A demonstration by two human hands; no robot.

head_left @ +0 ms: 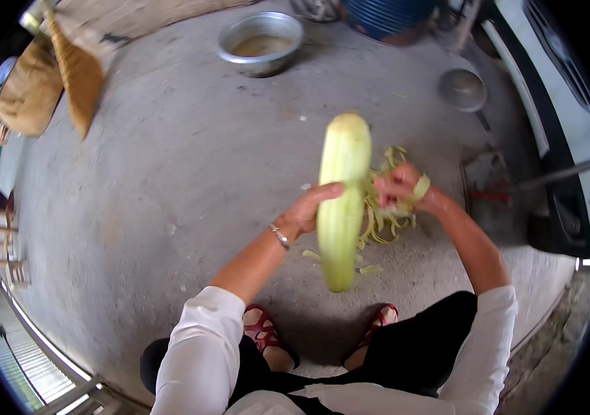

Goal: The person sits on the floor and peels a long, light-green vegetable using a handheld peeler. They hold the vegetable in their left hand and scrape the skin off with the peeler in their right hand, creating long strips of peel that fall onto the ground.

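Observation:
Upright in the picture stands a long, thick, pale green gourd (343, 228), its skin largely stripped off and its far end yellowish. My left hand (309, 207) is wrapped round its left side near the middle, thumb on top. Just right of the gourd, my right hand (400, 188) is blurred, with its fingers curled in; what they hold is not clear. A strip of peel (421, 187) clings to that hand near the wrist. Under and beside the gourd, a heap of green peelings (385, 225) lies on the concrete floor (191, 173), with a few loose pieces nearer my feet.
Ahead stands a metal basin (261, 66) with some liquid in it, near a blue drum (388, 17). To the right are a long-handled pan (464, 91), a dustpan-like object (487, 183) and a white vehicle (558, 90). A cardboard box (28, 90) sits far left.

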